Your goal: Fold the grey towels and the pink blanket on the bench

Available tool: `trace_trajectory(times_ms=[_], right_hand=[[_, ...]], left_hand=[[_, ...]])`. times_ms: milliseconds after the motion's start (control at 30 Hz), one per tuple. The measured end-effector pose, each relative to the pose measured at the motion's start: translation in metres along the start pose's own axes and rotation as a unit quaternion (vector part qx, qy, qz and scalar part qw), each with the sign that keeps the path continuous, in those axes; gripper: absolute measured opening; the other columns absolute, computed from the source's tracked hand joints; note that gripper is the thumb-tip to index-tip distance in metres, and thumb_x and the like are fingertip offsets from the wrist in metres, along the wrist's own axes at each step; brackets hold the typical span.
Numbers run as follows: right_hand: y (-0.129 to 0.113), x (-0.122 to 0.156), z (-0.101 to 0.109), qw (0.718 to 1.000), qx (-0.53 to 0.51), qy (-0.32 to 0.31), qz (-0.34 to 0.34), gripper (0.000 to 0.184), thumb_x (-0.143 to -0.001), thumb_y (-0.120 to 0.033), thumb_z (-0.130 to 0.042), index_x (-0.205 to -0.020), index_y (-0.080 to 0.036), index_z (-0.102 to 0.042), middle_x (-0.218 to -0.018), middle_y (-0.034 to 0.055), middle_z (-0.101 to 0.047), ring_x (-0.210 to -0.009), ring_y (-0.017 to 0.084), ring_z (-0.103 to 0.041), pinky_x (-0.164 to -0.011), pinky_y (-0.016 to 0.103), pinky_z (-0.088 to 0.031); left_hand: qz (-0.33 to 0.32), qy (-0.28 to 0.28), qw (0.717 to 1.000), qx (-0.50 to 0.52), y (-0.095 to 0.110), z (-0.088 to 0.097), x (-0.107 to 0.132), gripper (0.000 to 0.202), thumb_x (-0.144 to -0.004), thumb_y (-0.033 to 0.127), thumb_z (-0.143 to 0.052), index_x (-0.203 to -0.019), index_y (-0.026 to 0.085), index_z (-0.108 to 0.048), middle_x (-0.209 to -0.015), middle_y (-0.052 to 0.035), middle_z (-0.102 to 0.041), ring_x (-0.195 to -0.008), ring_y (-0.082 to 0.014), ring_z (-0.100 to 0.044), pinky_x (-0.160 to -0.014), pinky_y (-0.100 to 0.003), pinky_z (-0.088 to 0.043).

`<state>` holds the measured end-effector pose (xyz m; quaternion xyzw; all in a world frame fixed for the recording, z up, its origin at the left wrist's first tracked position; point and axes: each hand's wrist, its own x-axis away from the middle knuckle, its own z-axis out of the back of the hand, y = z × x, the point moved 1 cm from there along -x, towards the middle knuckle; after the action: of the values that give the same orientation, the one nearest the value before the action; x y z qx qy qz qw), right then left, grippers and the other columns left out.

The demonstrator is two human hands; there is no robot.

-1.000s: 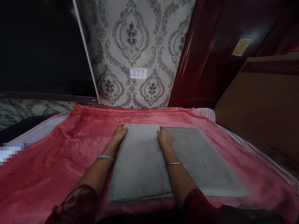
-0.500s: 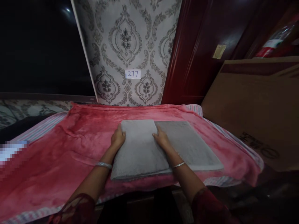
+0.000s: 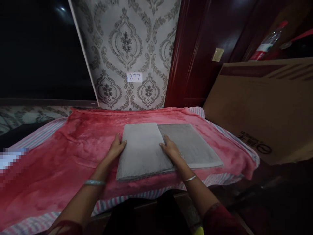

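A grey towel (image 3: 144, 153) lies on a pink blanket (image 3: 85, 156), its left part folded over toward the right as a lighter panel. The right part (image 3: 195, 143) of the towel lies flat in a single layer. Beside the fold's left edge is my left hand (image 3: 117, 147), open, with fingers stretched forward and the thumb at the towel's edge. My right hand (image 3: 170, 149) is also open, resting where the folded panel's edge meets the flat part, thumb apart from the fingers. Each wrist wears a bracelet.
A large cardboard box (image 3: 234, 107) stands on the right, with a red-capped bottle (image 3: 267, 42) behind it. At the left is a dark screen (image 3: 41, 49). Patterned wallpaper (image 3: 151, 29) with a label (image 3: 134, 77) and a dark red door (image 3: 195, 58) form the back.
The view has turned slightly right. My left hand has shifted a little outward from the towel's left edge, its fingers straighter. My right hand stays by the folded panel's edge.
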<state>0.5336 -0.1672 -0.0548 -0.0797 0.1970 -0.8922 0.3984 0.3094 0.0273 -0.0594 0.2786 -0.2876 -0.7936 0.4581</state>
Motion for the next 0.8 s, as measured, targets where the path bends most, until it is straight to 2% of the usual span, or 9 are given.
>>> trace_trajectory(times_ms=[100, 200, 367, 433, 500, 600, 667, 733, 800], right_hand=[[0.004, 0.012, -0.004, 1.000, 0.011, 0.006, 0.017, 0.061, -0.096, -0.030, -0.050, -0.154, -0.022, -0.033, -0.122, 0.0120, -0.070, -0.112, 0.027, -0.066, -0.091, 0.033, -0.047], [0.004, 0.018, -0.006, 0.999, 0.016, 0.014, 0.024, 0.058, -0.097, -0.026, -0.048, -0.153, -0.024, -0.034, -0.123, 0.0116, -0.069, -0.111, 0.027, -0.066, -0.090, 0.033, -0.046], [0.001, 0.024, 0.001, 0.999, 0.031, 0.021, 0.029, 0.051, -0.098, -0.027, -0.049, -0.148, -0.021, -0.043, -0.127, 0.0140, -0.065, -0.113, 0.028, -0.063, -0.093, 0.035, -0.046], [-0.005, 0.030, 0.002, 0.996, 0.048, 0.047, 0.059, 0.050, -0.098, -0.031, -0.049, -0.146, -0.019, -0.047, -0.136, 0.0163, -0.059, -0.123, 0.029, -0.056, -0.100, 0.038, -0.043], [-0.013, 0.039, 0.000, 0.990, 0.057, 0.060, 0.114, 0.051, -0.099, -0.037, -0.048, -0.148, -0.020, -0.047, -0.149, 0.0158, -0.048, -0.138, 0.031, -0.043, -0.111, 0.044, -0.035], [-0.027, 0.050, -0.010, 0.977, 0.057, 0.019, 0.203, 0.059, -0.100, -0.051, -0.046, -0.154, -0.029, -0.040, -0.165, 0.0081, -0.025, -0.152, 0.032, -0.017, -0.120, 0.056, -0.019], [-0.031, 0.053, -0.018, 0.969, 0.053, -0.035, 0.237, 0.064, -0.098, -0.060, -0.043, -0.156, -0.033, -0.035, -0.167, 0.0047, -0.018, -0.154, 0.032, -0.009, -0.120, 0.060, -0.012], [-0.032, 0.054, -0.024, 0.966, 0.047, -0.073, 0.244, 0.068, -0.098, -0.065, -0.040, -0.157, -0.033, -0.032, -0.167, 0.0045, -0.017, -0.154, 0.032, -0.008, -0.121, 0.060, -0.009], [-0.030, 0.052, -0.027, 0.966, 0.041, -0.084, 0.242, 0.069, -0.098, -0.066, -0.038, -0.158, -0.033, -0.030, -0.167, 0.0048, -0.016, -0.154, 0.032, -0.007, -0.121, 0.059, -0.006]], left_hand=[[-0.044, 0.009, 0.998, -0.054, -0.002, -0.011, 0.020, 0.076, -0.085, 0.031, -0.058, -0.152, 0.010, -0.030, -0.140, -0.0201, -0.056, -0.125, -0.0308, -0.059, -0.100, -0.043, -0.051], [-0.032, 0.028, 0.992, -0.118, 0.002, -0.019, 0.032, 0.071, -0.088, 0.030, -0.054, -0.153, 0.015, -0.030, -0.144, -0.0212, -0.051, -0.126, -0.0326, -0.058, -0.101, -0.047, -0.051], [-0.027, -0.004, 0.987, -0.155, 0.010, -0.003, 0.030, 0.069, -0.089, 0.035, -0.052, -0.150, 0.008, -0.035, -0.141, -0.0222, -0.053, -0.129, -0.0312, -0.056, -0.104, -0.043, -0.049], [-0.062, 0.019, 0.979, -0.191, 0.018, 0.004, 0.023, 0.066, -0.089, 0.037, -0.050, -0.148, 0.010, -0.039, -0.144, -0.0218, -0.050, -0.130, -0.0325, -0.055, -0.106, -0.045, -0.048], [-0.141, 0.019, 0.965, -0.222, 0.033, 0.003, 0.012, 0.058, -0.092, 0.035, -0.043, -0.146, 0.014, -0.044, -0.149, -0.0182, -0.048, -0.134, -0.0306, -0.051, -0.111, -0.045, -0.043], [-0.252, -0.098, 0.934, -0.235, 0.062, -0.021, -0.011, 0.055, -0.095, 0.031, -0.036, -0.147, 0.016, -0.046, -0.156, -0.0129, -0.044, -0.146, -0.0256, -0.038, -0.119, -0.044, -0.033], [-0.276, -0.177, 0.911, -0.250, 0.077, -0.044, -0.024, 0.057, -0.096, 0.036, -0.037, -0.151, 0.019, -0.042, -0.160, -0.0108, -0.038, -0.150, -0.0266, -0.030, -0.121, -0.051, -0.027], [-0.283, -0.208, 0.895, -0.275, 0.084, -0.066, -0.032, 0.059, -0.097, 0.040, -0.038, -0.153, 0.023, -0.038, -0.163, -0.0094, -0.032, -0.152, -0.0290, -0.024, -0.121, -0.058, -0.022], [-0.298, -0.199, 0.887, -0.292, 0.081, -0.082, -0.035, 0.059, -0.097, 0.042, -0.039, -0.154, 0.025, -0.036, -0.164, -0.0091, -0.029, -0.153, -0.0301, -0.022, -0.121, -0.061, -0.018]])
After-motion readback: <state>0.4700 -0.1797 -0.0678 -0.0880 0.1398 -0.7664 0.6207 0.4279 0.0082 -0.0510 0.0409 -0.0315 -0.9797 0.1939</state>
